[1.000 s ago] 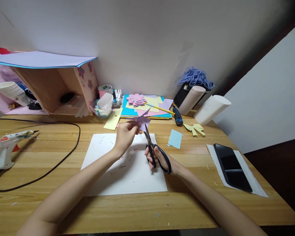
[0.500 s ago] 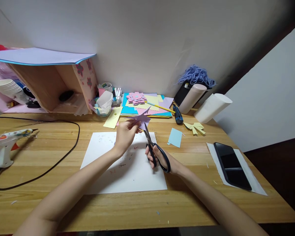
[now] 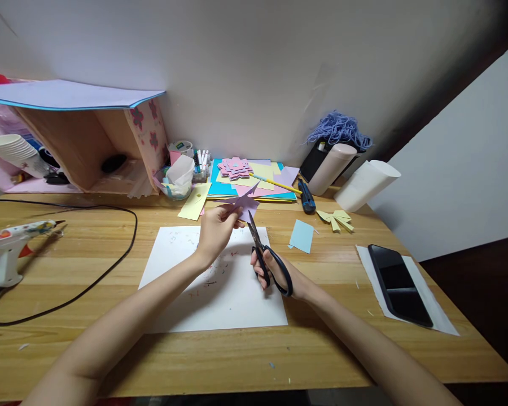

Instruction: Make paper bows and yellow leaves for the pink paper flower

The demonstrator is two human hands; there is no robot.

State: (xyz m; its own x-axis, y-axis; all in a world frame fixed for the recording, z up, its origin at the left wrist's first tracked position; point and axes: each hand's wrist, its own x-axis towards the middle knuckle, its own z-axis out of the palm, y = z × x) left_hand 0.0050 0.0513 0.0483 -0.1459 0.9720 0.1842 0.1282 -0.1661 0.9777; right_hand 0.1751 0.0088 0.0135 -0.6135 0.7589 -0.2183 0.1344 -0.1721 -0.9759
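Head view: I see the left hand (image 3: 217,232) raised over the bench (image 3: 338,355), grip pinching purple paper (image 3: 249,208); right hand (image 3: 280,270) angled in, grip wrapped round scissors (image 3: 259,245).

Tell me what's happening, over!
Left hand gripping pointed purple paper. Right hand holding black-handled metal scissors, tips near purple paper. White rectangular paper sheet below; no obstacle seen.

Wooden tabletop (image 3: 322,355): pink flowered box (image 3: 150,160) at the back edge's left part, stack of coloured paper (image 3: 217,189) midway along that edge, white cylinder (image 3: 364,186) near the back right corner. Speckled white sheet (image 3: 254,310) flat around the middle; glue gun (image 3: 8,254) toward the left edge; pale blue card (image 3: 302,237) and yellow paper bow (image 3: 335,220) right of centre. White paper (image 3: 438,316) near the right edge, small scrap (image 3: 271,365) by the front edge.
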